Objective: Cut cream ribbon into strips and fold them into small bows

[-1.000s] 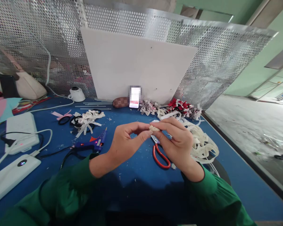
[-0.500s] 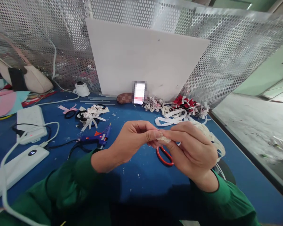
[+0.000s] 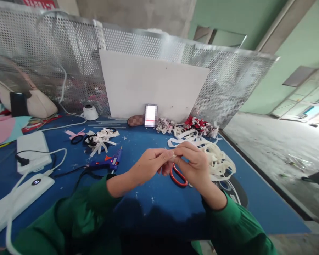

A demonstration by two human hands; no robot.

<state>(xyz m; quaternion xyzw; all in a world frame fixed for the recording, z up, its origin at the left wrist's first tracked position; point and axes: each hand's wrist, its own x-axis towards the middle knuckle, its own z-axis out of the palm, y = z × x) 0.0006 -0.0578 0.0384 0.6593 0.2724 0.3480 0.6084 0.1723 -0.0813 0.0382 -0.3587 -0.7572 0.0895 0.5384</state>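
Piece, cream, pinched by my left hand and right hand, above desk; mostly covered, direction and long axis unclear. I cannot read the glue gun label. Red sign: white characters, cropped.

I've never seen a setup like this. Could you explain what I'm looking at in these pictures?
There is no robot here: a person in green sleeves works bare-handed. Every picture comes from one camera worn on the head, looking forward and down.

The left hand and right hand meet over a blue tabletop, pinching a small pale piece. Fingers hide most of it, so I cannot tell its shape.

Beneath the hands lie red-handled scissors. To the left are a blue glue gun with an orange trigger and a pile of white ribbon strips; to the right, loose cream ribbon.
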